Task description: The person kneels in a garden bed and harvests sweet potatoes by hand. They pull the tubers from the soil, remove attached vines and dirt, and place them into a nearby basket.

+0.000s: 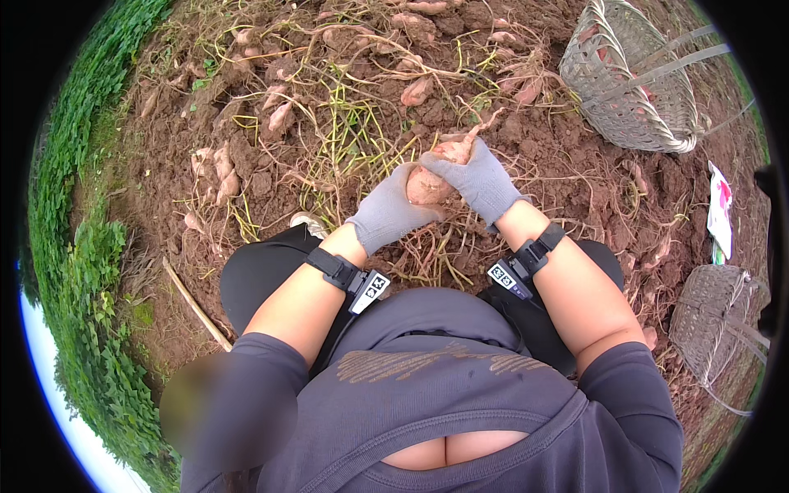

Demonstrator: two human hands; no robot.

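A person seen from above worked over brown, clumpy soil strewn with dug roots. At the centre of the frame, slightly above the middle, two grey-gloved hands held a plump, pinkish sweet potato (429, 187). The left hand (393, 210) was wrapped around its rounded lower end; the right hand (481, 182) gripped from the right, its thumb laid across the middle. A thin, crooked tail stuck out toward the upper right. Because that thumb covered the join, it was hard to tell whether this was one root or two pressed together.

The root looked firm and stiff, with some weight for its size, and loose dirt on the skin could have made it a little slippery. The fat body seemed the sound place to hold; the tail looked likely to snap, and the skin to scrape under hard rubbing.

Around the hands, yellow-green vines (349, 123) tangled across the ground. More sweet potatoes lay scattered above and to the left, one pale root (279, 117) among them. A woven basket (608, 107) with reddish contents stood at upper right, a second basket (707, 316) at lower right, and a white bag (720, 209) between them. A stick (196, 304) lay at lower left.
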